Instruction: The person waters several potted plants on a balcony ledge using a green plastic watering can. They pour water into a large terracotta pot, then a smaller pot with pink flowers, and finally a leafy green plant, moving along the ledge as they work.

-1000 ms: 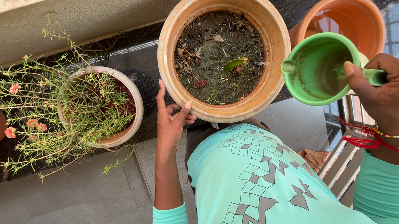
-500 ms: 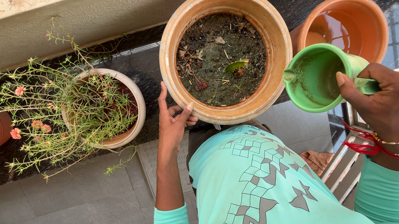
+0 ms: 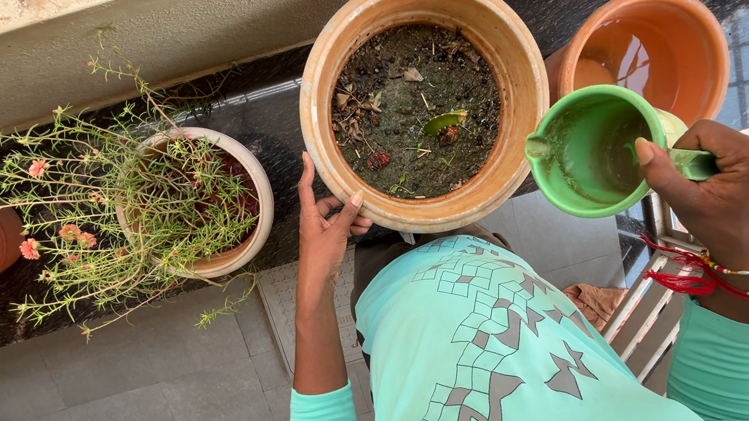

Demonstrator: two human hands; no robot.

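The right hand (image 3: 730, 181) grips the handle of a green mug (image 3: 591, 152), held just beside the big clay pot (image 3: 422, 101) of soil and in front of an empty orange pot (image 3: 661, 41). The left hand (image 3: 324, 224) rests open against the big pot's near rim. A flowering plant (image 3: 140, 204) in a pale pot stands left on the dark ledge (image 3: 259, 123).

— What's different with the mug (image 3: 591, 154)?
— The right hand (image 3: 726, 187) now holds it slightly lower, its rim closer to the big pot (image 3: 422, 101).
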